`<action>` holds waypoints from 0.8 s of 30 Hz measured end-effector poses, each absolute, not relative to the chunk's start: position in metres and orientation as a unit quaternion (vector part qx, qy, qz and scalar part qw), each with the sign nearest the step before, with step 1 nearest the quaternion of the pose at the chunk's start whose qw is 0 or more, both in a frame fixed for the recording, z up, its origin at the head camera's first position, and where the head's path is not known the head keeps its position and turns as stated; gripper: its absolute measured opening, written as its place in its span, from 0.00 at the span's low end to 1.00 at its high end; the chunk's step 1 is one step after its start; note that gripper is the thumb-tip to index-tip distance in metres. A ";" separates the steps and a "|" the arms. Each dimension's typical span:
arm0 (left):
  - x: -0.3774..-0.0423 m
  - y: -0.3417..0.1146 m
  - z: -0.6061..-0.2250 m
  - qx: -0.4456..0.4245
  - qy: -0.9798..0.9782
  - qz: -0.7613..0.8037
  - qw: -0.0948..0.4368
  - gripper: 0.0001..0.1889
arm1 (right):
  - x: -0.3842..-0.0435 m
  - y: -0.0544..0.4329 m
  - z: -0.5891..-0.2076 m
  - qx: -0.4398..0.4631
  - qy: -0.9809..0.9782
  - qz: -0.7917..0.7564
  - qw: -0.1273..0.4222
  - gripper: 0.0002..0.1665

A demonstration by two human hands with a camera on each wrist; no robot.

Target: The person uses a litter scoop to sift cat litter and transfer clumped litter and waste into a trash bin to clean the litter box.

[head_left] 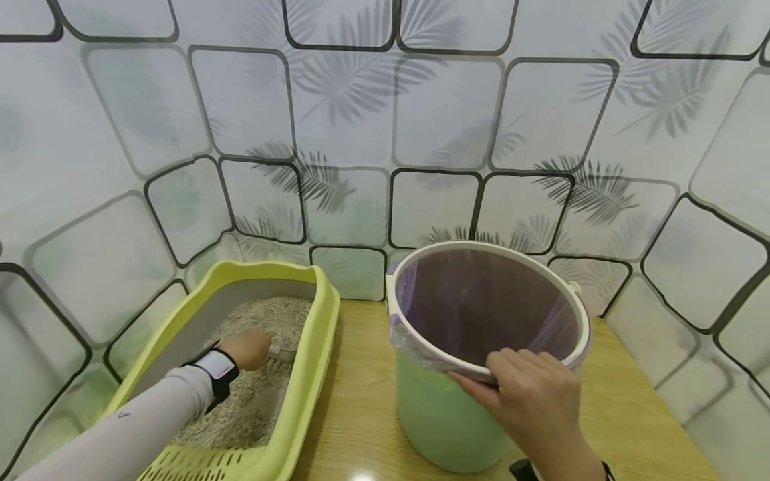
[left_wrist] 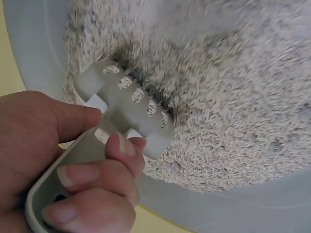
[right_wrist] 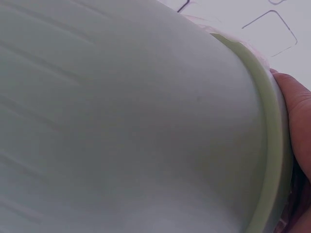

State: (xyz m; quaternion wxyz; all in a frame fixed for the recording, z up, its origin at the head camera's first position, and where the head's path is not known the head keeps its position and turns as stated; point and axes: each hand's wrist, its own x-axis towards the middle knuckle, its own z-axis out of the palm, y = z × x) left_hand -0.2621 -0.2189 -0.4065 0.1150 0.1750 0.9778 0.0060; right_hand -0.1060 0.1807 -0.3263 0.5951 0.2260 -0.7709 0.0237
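Observation:
A grey slotted litter scoop (left_wrist: 126, 107) is gripped by its handle in my left hand (head_left: 249, 349). In the left wrist view the scoop's slotted end dips into pale pellet litter (left_wrist: 233, 111), with litter showing through its slots. The litter lies in a yellow litter box (head_left: 325, 321) with grey inner walls. My right hand (head_left: 532, 387) holds the near rim of a green bin (head_left: 448, 421), fingers over the white ring (head_left: 490, 247) and thumb below it. A thin purple bag (head_left: 409, 341) lines the bin. Part of the scoop is hidden by the left hand in the head view.
Both containers stand on a wood-grain surface (head_left: 355, 387), the litter box left of the bin. A patterned wall covering (head_left: 343, 200) rises behind and on both sides. The litter box has a perforated yellow front ledge (head_left: 198, 464).

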 end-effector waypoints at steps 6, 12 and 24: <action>-0.278 -0.220 -0.410 0.156 0.980 0.020 0.119 0.11 | -0.107 0.178 -0.326 0.230 -0.770 0.026 0.595 0.38; -0.276 -0.226 -0.423 0.146 0.980 0.024 0.136 0.15 | -0.107 0.178 -0.326 0.229 -0.769 0.024 0.596 0.38; -0.285 -0.243 -0.416 0.123 0.990 0.034 0.052 0.15 | -0.105 0.180 -0.323 0.228 -0.766 0.022 0.601 0.38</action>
